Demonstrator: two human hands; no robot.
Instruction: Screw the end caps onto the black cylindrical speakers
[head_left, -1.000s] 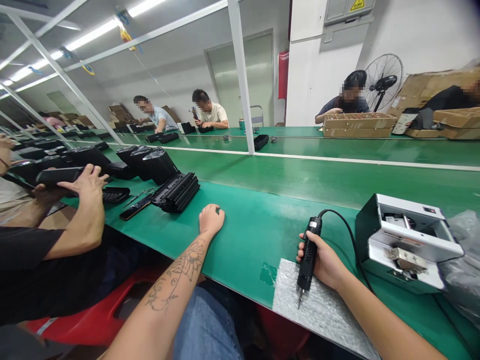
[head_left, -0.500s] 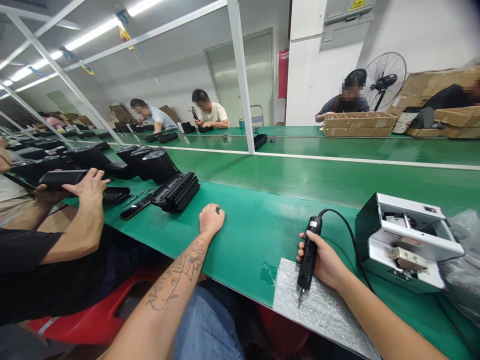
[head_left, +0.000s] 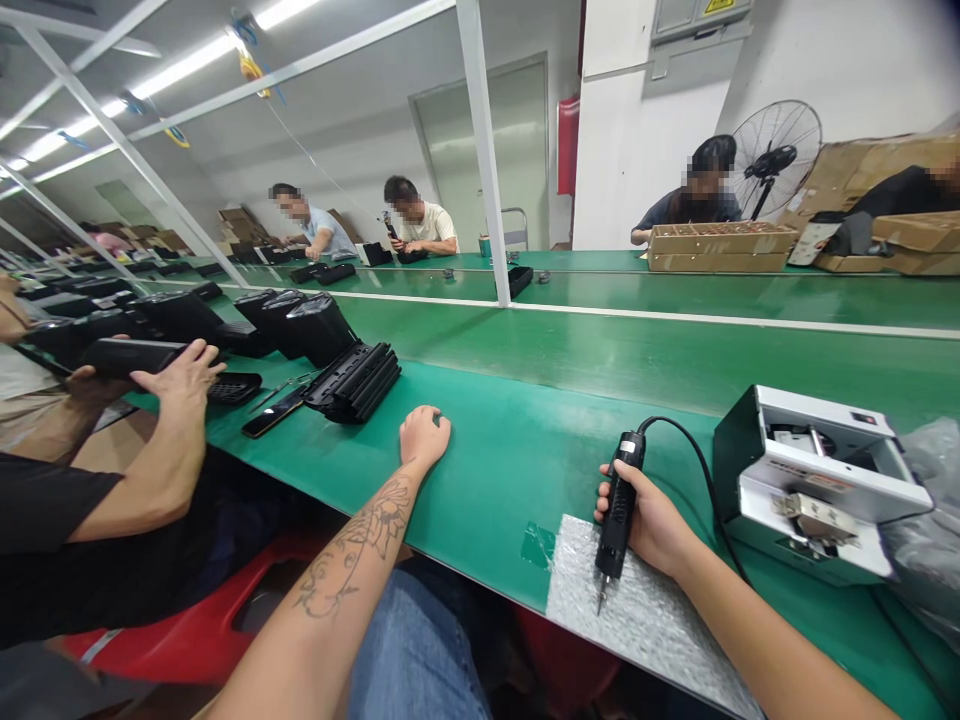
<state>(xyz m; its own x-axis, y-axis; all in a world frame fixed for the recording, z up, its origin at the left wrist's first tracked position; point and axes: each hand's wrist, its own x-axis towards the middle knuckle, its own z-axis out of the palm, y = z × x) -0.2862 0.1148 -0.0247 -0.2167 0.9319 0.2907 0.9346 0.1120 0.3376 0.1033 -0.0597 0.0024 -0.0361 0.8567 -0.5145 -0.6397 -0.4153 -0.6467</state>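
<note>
My right hand (head_left: 651,515) is wrapped round a black electric screwdriver (head_left: 619,510), whose bit points down over a sheet of bubble wrap (head_left: 645,620) at the table edge. A black cord curves away from the tool's top. My left hand (head_left: 424,437) rests on the green table (head_left: 495,470) with its fingers curled closed. A small dark spot shows by its thumb; what it is I cannot make out. Nearest to that hand lies a stack of black plastic housings (head_left: 356,382).
A white and black screw feeder (head_left: 817,490) stands at right, with clear plastic bags (head_left: 926,520) beside it. Left are a phone (head_left: 276,410), tweezers and black cases (head_left: 322,325). A co-worker's hands (head_left: 180,375) hold a black case close by. A white post (head_left: 484,150) rises behind.
Both my hands have stayed in place. The co-worker at left has shifted the black case slightly. A person across the table has raised their head and upper body.
</note>
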